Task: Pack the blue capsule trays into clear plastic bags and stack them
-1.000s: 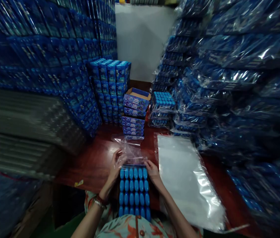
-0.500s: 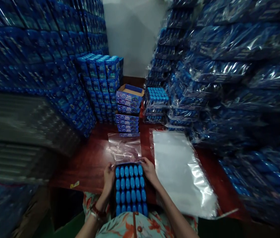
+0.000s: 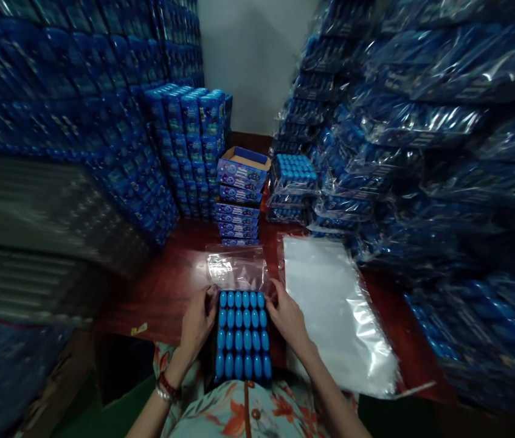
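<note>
I count five columns and five rows of blue oval pieces in the tray (image 3: 242, 333) between my hands, so twenty-five in all, each piece glossy, rounded and standing close against its neighbours in a dark frame. The tray sits at the near edge of the red-brown table (image 3: 170, 298), just in front of my flowered shirt, with its far end at the mouth of one clear plastic bag (image 3: 236, 267) that lies flat and wrinkled beyond it. My left hand (image 3: 197, 322) is curled against the tray's left side, fingers closed around its far corner where the bag's edge meets it; my right hand (image 3: 288, 316) grips the right side the same way, thumb on top near the corner. To the right lies one pile of flat clear bags (image 3: 334, 310), pale and shiny, just beside my right wrist. Farther back I see one stack of printed blue cartons (image 3: 239, 207), about seven high, the top one open, and beside it one wrapped tray pack (image 3: 294, 173); walls of bagged blue packs rise on both sides, too many to count
</note>
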Motion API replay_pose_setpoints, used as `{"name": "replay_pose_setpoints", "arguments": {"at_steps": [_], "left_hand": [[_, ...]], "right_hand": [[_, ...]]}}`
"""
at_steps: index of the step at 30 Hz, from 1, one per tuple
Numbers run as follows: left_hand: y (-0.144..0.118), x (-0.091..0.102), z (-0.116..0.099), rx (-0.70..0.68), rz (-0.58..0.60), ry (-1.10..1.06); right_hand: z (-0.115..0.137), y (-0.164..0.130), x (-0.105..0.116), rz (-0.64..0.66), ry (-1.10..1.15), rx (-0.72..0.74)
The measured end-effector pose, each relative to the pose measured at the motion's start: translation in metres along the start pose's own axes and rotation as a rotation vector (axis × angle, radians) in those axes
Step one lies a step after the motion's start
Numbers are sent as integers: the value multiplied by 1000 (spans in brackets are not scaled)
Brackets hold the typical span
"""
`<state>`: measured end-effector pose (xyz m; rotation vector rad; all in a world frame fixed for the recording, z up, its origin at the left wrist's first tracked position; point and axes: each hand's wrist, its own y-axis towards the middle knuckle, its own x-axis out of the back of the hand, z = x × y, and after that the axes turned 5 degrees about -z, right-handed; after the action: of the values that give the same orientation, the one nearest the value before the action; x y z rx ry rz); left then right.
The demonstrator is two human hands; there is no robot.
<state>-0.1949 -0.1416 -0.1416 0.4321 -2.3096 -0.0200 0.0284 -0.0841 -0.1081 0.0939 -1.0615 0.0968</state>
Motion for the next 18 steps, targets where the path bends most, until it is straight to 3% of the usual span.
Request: {"name": "replay_pose_setpoints", "arguments": {"at_steps": [3,7,10,13,18], "left_hand": [[15,5,-5,-59,144,135],[17,15,-14,16,251,249],[5,21,-17,9,265,324],[-12,25,-14,-95,295,348],[-47,30,9,-241,290,363]], "right_hand": [[11,9,10,22,-93,116],[15,10,18,38,-42,204],[6,-4,16,2,14,274],[-9,-25,9,-65,57,361],[-27,-65,0,-104,88,501]]}}
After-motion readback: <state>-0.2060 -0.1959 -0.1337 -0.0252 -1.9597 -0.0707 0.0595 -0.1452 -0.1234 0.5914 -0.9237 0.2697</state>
